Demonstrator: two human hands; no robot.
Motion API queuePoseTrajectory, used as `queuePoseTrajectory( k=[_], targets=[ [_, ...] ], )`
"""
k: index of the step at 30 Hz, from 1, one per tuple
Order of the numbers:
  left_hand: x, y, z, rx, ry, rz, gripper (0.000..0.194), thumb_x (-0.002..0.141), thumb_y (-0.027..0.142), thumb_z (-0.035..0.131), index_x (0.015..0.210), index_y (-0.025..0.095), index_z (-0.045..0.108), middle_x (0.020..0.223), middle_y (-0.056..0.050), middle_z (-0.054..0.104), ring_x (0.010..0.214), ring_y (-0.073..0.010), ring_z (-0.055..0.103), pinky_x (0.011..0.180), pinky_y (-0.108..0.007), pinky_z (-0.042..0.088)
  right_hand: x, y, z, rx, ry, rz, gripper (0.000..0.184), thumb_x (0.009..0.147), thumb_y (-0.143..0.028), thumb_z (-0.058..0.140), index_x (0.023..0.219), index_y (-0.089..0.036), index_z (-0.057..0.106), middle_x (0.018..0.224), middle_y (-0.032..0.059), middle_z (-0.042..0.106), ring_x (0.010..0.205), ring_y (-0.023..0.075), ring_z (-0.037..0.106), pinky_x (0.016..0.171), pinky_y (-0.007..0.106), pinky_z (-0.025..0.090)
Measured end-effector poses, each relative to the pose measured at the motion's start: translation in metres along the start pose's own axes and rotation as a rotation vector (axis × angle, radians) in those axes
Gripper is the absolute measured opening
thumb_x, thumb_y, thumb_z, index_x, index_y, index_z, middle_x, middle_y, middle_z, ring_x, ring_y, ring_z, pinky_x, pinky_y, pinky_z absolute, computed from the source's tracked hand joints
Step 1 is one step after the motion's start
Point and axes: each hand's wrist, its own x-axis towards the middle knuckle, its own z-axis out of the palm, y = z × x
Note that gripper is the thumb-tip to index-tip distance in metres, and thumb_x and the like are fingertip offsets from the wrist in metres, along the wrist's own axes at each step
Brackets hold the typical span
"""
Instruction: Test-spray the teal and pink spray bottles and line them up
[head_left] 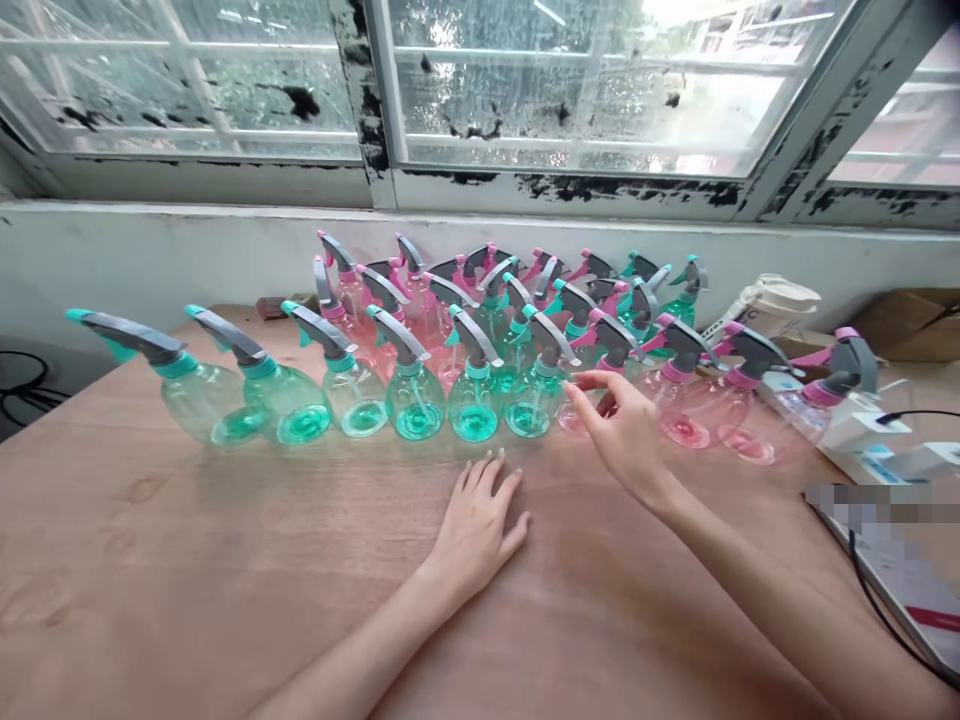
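My left hand (480, 525) lies flat on the wooden table, fingers spread, just in front of the bottle row. It holds nothing. My right hand (619, 425) is raised at the right side of a green spray bottle (529, 408), thumb and index tips beside its wall. Those fingers are curved with a small gap between them; whether they touch the bottle I cannot tell. Partly hidden behind this hand is a pink spray bottle (574, 415). Several more green spray bottles (418, 405) line up to the left, and pink spray bottles (686, 415) to the right.
Behind the front row, more pink and green spray bottles (352, 285) crowd toward the wall. A white lidded cup (776, 300) and a brown box (915, 320) stand at back right. White plugs (859, 420), cables and a flat device (892, 570) occupy the right edge.
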Motion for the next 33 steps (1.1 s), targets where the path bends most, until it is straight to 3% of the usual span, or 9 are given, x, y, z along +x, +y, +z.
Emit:
queuePoseTrajectory(
  k=[4, 7, 12, 17, 21, 25, 29, 33],
  targets=[
    [0.001, 0.0, -0.002, 0.025, -0.028, -0.007, 0.039, 0.087, 0.029, 0.064, 0.124, 0.015, 0.058, 0.136, -0.02, 0.055, 0.126, -0.0359, 0.052, 0.105, -0.057, 0.042, 0.009, -0.003, 0.016, -0.115, -0.037, 0.024, 0.058, 0.085, -0.058, 0.061, 0.122, -0.013, 0.062, 0.118, 0.0153, 0.07, 0.099, 0.0325, 0.068, 0.086, 0.046, 0.05],
    [0.001, -0.001, -0.003, 0.042, -0.031, -0.002, 0.038, 0.088, 0.03, 0.064, 0.123, 0.016, 0.059, 0.135, -0.018, 0.056, 0.126, -0.0352, 0.052, 0.105, -0.056, 0.043, 0.012, -0.009, 0.03, -0.208, -0.115, 0.039, 0.065, 0.084, -0.058, 0.062, 0.128, -0.01, 0.059, 0.123, 0.0196, 0.067, 0.11, 0.0377, 0.065, 0.085, 0.047, 0.05],
    [0.001, -0.002, -0.002, 0.04, -0.027, 0.01, 0.039, 0.089, 0.031, 0.062, 0.125, 0.018, 0.057, 0.136, -0.017, 0.056, 0.127, -0.034, 0.052, 0.104, -0.055, 0.043, 0.008, -0.009, 0.03, -0.367, -0.14, -0.005, 0.054, 0.085, -0.058, 0.061, 0.116, -0.014, 0.063, 0.109, 0.0164, 0.068, 0.093, 0.0347, 0.07, 0.068, 0.04, 0.052],
    [0.001, -0.002, -0.003, 0.029, -0.036, 0.009, 0.037, 0.09, 0.031, 0.061, 0.124, 0.018, 0.057, 0.137, -0.018, 0.055, 0.129, -0.0343, 0.05, 0.105, -0.055, 0.042, -0.023, -0.006, -0.004, -0.382, -0.189, -0.073, 0.05, 0.084, -0.064, 0.058, 0.104, -0.019, 0.061, 0.089, 0.0085, 0.067, 0.064, 0.0254, 0.067, 0.05, 0.033, 0.043],
    [0.002, -0.002, -0.005, 0.04, -0.049, 0.007, 0.037, 0.09, 0.03, 0.061, 0.123, 0.016, 0.059, 0.137, -0.018, 0.055, 0.129, -0.0342, 0.05, 0.106, -0.054, 0.042, -0.056, -0.009, -0.045, -0.27, -0.251, -0.129, 0.044, 0.08, -0.062, 0.064, 0.102, -0.023, 0.06, 0.089, 0.0071, 0.067, 0.081, 0.0279, 0.067, 0.057, 0.034, 0.049],
    [0.004, -0.004, -0.004, 0.06, -0.055, 0.02, 0.038, 0.09, 0.031, 0.061, 0.124, 0.015, 0.059, 0.137, -0.019, 0.055, 0.129, -0.0347, 0.05, 0.106, -0.054, 0.042, -0.069, -0.009, -0.073, -0.065, -0.377, -0.124, 0.062, 0.076, -0.058, 0.072, 0.126, -0.026, 0.052, 0.12, 0.0119, 0.062, 0.111, 0.0333, 0.06, 0.085, 0.048, 0.054],
    [0.004, -0.007, -0.002, 0.067, -0.053, 0.038, 0.039, 0.092, 0.032, 0.058, 0.127, 0.016, 0.057, 0.138, -0.018, 0.055, 0.127, -0.0344, 0.051, 0.105, -0.055, 0.043, -0.057, -0.002, -0.077, 0.317, -0.553, -0.03, 0.082, 0.076, -0.056, 0.072, 0.144, -0.03, 0.033, 0.145, 0.0146, 0.045, 0.129, 0.0336, 0.052, 0.095, 0.05, 0.053],
    [0.005, -0.006, -0.002, 0.074, -0.041, 0.04, 0.038, 0.092, 0.032, 0.057, 0.127, 0.016, 0.057, 0.137, -0.017, 0.055, 0.127, -0.0336, 0.051, 0.105, -0.054, 0.043, -0.043, -0.005, -0.067, 0.583, -0.636, -0.118, 0.076, 0.079, -0.046, 0.074, 0.142, -0.031, 0.034, 0.145, 0.0126, 0.046, 0.125, 0.029, 0.056, 0.101, 0.046, 0.052]
  ],
)
